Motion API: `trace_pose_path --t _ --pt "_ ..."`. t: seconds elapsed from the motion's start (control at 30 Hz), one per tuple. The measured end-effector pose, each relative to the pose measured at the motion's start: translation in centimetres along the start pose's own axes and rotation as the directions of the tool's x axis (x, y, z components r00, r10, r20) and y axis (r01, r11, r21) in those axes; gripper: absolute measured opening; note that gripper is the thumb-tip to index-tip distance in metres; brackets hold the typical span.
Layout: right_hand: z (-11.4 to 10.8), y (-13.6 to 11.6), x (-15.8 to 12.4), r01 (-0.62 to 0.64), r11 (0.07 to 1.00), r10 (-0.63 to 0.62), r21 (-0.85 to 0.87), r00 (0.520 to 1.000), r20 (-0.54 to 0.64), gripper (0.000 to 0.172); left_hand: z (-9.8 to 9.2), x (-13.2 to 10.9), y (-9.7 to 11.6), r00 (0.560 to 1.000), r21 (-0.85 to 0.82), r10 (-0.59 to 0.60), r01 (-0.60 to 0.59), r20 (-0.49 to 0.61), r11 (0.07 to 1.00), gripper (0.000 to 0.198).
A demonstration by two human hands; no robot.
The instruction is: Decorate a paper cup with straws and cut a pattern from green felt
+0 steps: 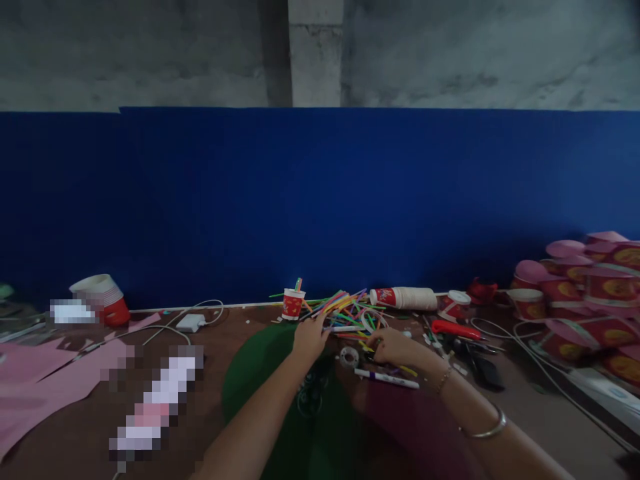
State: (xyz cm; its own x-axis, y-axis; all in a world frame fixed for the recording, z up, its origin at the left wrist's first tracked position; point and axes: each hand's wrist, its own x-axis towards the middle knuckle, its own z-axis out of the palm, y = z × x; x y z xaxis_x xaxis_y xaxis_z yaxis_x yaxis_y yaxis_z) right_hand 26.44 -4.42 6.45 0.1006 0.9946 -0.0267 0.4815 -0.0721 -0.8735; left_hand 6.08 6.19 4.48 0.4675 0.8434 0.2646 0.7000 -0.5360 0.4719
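Observation:
A loose pile of thin colourful drinking straws or strips (357, 312) lies on the brown table in front of me. My left hand (310, 335) is at the pile's left side, its fingers closed round the near ends of a bundle. On the right, my right hand (393, 347) reaches into the near edge of the pile with curled fingers; what they hold, if anything, is hidden. Just behind my left hand stands a red paper cup (293, 305) with a few strips upright in it. A roll of clear tape (349, 357) and a white marker (387, 379) lie between my forearms.
Stacked paper cups (413, 298) lie sideways behind the pile. At right are a red-handled tool (455, 329), a black object (485, 370), cables and many pink-and-red cups (613, 290). Pink sheets (65, 380), a white adapter (191, 323) and tilted cups (107, 300) are at left.

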Motion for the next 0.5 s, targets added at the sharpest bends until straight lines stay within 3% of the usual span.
trace_pose_path --t 0.1,0.23,0.37,0.5 --pt "-1.6 -0.2 -0.5 -0.019 0.998 0.029 -0.054 0.984 0.175 0.013 -1.8 -2.1 -0.4 1.000 0.012 -0.005 0.005 0.018 1.000 0.030" --pt "-2.7 -0.5 -2.4 -0.107 0.994 0.102 -0.006 0.938 0.332 0.014 -4.0 -7.9 -1.0 0.994 0.007 0.042 -0.043 0.101 0.999 0.014" --pt "-1.0 -0.7 -4.8 -0.236 0.953 0.127 0.192 0.882 0.454 0.020 -4.2 -13.1 -0.6 0.977 0.065 0.063 -0.077 0.204 0.995 0.028" --pt "1.5 -0.4 -6.6 -0.354 0.889 0.116 0.292 0.789 0.604 0.021 -3.4 -14.6 0.3 0.971 0.233 0.042 -0.099 0.236 0.967 0.021"
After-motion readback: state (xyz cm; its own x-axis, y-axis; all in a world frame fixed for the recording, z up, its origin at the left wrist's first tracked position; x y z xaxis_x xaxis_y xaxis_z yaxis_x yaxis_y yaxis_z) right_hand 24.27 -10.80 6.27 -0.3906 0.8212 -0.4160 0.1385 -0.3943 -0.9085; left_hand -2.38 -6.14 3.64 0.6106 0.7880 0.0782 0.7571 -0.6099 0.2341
